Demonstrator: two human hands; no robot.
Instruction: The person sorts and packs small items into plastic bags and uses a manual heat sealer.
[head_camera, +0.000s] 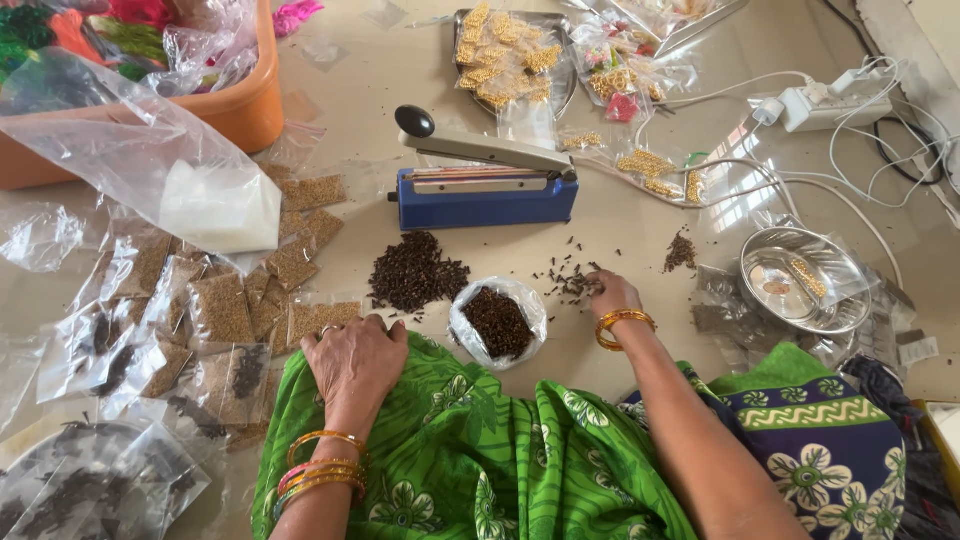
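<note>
My left hand (355, 362) rests palm down on the green patterned cloth (470, 450) over my knee, fingers spread, holding nothing. My right hand (610, 293) reaches forward to a small scatter of dark cloves (572, 280) on the floor, fingertips pinched among them. A larger heap of cloves (415, 272) lies in front, and an open plastic bag of cloves (497, 322) stands between my hands. Gold bangles ring both wrists.
A blue heat sealer (487, 185) sits beyond the heap. Several small sealed seed packets (225, 310) lie at left, near an orange tub (240, 105). A steel bowl (800, 280) is at right, a tray of gold trinkets (505, 55) and a power strip with white cables (830, 105) behind.
</note>
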